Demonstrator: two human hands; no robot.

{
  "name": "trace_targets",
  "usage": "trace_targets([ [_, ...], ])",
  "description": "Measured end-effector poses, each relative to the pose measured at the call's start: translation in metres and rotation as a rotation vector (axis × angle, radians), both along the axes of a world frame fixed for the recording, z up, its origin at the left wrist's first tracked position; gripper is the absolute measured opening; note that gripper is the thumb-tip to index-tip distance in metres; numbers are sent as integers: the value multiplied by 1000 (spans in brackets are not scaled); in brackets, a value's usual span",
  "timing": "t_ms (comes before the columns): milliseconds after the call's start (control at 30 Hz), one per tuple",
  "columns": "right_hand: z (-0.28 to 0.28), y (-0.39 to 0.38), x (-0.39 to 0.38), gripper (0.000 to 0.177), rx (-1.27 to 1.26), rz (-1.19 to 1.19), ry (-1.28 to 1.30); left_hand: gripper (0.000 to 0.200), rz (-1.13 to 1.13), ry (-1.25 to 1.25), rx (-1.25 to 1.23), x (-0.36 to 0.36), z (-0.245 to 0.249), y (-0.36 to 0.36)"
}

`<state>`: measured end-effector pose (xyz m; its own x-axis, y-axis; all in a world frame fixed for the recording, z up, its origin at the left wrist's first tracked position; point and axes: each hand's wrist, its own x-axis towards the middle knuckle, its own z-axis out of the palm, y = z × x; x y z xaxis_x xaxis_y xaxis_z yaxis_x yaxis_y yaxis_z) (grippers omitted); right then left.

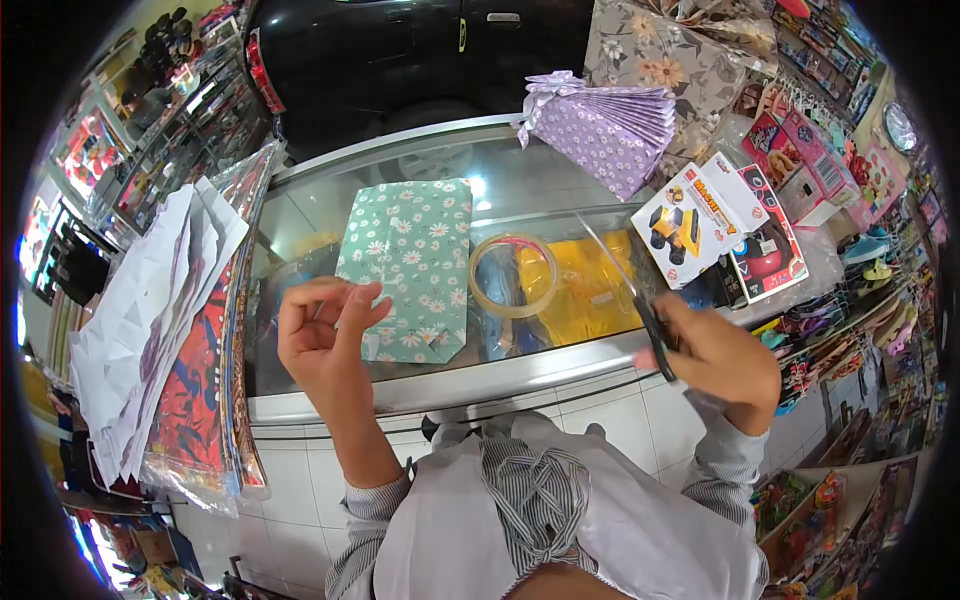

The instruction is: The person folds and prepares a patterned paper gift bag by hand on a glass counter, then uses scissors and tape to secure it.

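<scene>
At a glass shop counter [440, 384], the right grip [722, 350] grasps scissors [639, 304]; I cannot tell if the left grip [325, 325] holds anything.

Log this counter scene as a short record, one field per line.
left hand: raised by the green daisy-print packet, fingers curled; whether they pinch anything is unclear
right hand: holding scissors, blades pointing away from the person
green daisy-print packet: flat on the glass-topped counter
tape roll: lying flat, right of the packet
purple pleated wrap: far side, beyond the tape
toy box: right end
white paper sheets: piled at left
</scene>
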<state>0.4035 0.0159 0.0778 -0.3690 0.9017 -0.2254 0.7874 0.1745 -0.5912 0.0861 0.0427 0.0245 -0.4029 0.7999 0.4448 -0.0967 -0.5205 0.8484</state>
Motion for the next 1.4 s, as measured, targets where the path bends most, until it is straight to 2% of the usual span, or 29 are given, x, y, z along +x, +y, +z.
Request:
trace_targets([
  [33, 1, 2, -4, 50, 118, -92, -89, 9, 36, 42, -13, -2, -3, -1],
  [67, -13, 12, -2, 51, 279, -112, -195, 15, 55, -24, -19, -1, -3, -1],
  [100, -23, 25, 1, 50, 306, -93, -144, 15, 58, -29, -27, -1, -5, -1],
  [167, 3, 37, -19, 45, 121, -138, -136, 15, 72, -41, -35, -5, -11, -1],
  [267, -24, 62, -14, 41, 473, 9, -187, 14, 52, -79, -55, -5, -11, -2],
  [500, -23, 89, -25, 39, 415, 8, -238, 14, 18, -95, -71, -3, -6, -1],
  [600, -26, 88, -25, 35, 437, 44, -114, 14, -5, -87, -55, -2, -3, -1],
  [700, -22, 86, -47, 33, 474, 212, 107, 14, -22, -97, -41, -1, -2, -1],
  [800, -46, 79, -82, 34, 631, 153, 66, 14, -46, -117, -13, -2, -2, -1],
  [1000, -57, 83, -88, 38, 663, 111, 66, 14, -85, -190, 45, -13, -2, -8],
  [1100, -63, 86, -85, 48, 701, 137, 17, 14, -98, -243, 55, -18, -1, -11],
  [1400, -49, 77, -81, 50, 739, 193, 102, 13, -219, -344, 87, -23, -2, -17],
])
